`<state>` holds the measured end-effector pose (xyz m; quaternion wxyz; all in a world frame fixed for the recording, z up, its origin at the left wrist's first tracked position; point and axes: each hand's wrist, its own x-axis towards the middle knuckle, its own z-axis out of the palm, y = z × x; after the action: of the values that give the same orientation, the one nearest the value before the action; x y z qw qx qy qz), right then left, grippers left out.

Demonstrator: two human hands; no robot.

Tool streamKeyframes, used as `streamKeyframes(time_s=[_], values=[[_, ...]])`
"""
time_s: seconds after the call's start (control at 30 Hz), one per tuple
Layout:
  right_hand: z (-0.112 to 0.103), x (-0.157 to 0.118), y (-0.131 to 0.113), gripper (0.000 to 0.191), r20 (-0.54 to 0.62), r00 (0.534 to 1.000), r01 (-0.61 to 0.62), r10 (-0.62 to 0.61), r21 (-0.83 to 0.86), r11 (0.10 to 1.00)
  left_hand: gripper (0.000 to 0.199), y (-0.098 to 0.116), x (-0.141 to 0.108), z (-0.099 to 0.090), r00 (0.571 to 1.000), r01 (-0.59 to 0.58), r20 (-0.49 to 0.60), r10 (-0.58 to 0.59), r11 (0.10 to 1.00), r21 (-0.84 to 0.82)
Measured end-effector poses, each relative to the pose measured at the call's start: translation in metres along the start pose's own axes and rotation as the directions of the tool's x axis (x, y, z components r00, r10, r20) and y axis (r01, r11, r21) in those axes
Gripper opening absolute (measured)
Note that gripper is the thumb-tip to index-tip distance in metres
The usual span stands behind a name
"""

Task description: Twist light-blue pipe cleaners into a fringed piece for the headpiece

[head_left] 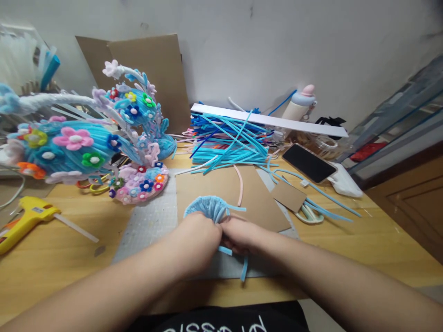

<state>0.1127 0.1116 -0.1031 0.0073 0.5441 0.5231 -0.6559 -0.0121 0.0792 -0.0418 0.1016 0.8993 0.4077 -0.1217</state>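
Note:
Light-blue pipe cleaners, bent into a rounded, ribbed fan shape (209, 206), are held low over the mat. My left hand (201, 236) is closed around the near left side of this shape. Against it, my right hand (241, 233) is closed on the right side, its fingertips partly hidden. Loose pipe-cleaner ends stick out to the right of the hands and below them. Under the hands lie a brown cardboard sheet (207, 182) and a grey cutting mat (148, 228).
Flower-covered pipe-cleaner pieces (69, 147) stand at left, above a yellow glue gun (26, 221). A heap of blue pipe cleaners (228, 143) lies behind the cardboard. A phone (309, 162), a small cardboard piece (290, 196) and a bottle (297, 108) are at right.

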Motion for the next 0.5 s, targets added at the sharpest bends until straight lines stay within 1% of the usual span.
streamKeyframes(time_s=[0.1,0.23,0.3,0.33,0.4,0.43,0.47,0.5], values=[[0.002,-0.001,-0.002,0.031,-0.031,0.999,-0.015,0.014,-0.027,1.000,0.015,-0.003,0.000,0.003,0.998,-0.035,-0.045,0.035,0.999,-0.011],[0.001,-0.004,-0.006,0.033,-0.016,1.000,0.011,-0.011,-0.039,0.999,0.014,-0.003,-0.002,0.014,0.997,-0.040,-0.073,0.038,0.999,-0.020],[0.000,-0.007,-0.005,0.032,0.008,1.000,0.022,-0.022,-0.040,0.999,0.019,0.001,-0.007,0.022,0.993,-0.030,-0.112,0.028,0.999,-0.017],[0.000,-0.008,-0.004,0.031,0.022,0.999,0.032,-0.031,-0.030,0.999,0.025,0.005,-0.010,0.025,0.989,-0.018,-0.150,0.013,0.999,-0.028],[0.000,-0.009,0.001,0.029,0.040,0.996,0.079,-0.081,0.030,0.996,0.044,0.011,-0.022,0.029,0.972,0.007,-0.234,-0.029,0.996,-0.093],[0.000,-0.009,0.005,0.028,0.041,0.992,0.115,-0.118,0.077,0.990,0.046,0.013,-0.029,0.029,0.961,0.024,-0.271,-0.063,0.989,-0.145],[0.001,-0.009,0.008,0.027,0.030,0.985,0.162,-0.167,0.129,0.978,0.041,0.015,-0.038,0.028,0.951,0.021,-0.296,-0.084,0.978,-0.208],[0.001,-0.009,0.011,0.026,0.007,0.973,0.225,-0.230,0.173,0.959,0.032,0.016,-0.048,0.026,0.943,0.004,-0.320,-0.095,0.962,-0.274]])
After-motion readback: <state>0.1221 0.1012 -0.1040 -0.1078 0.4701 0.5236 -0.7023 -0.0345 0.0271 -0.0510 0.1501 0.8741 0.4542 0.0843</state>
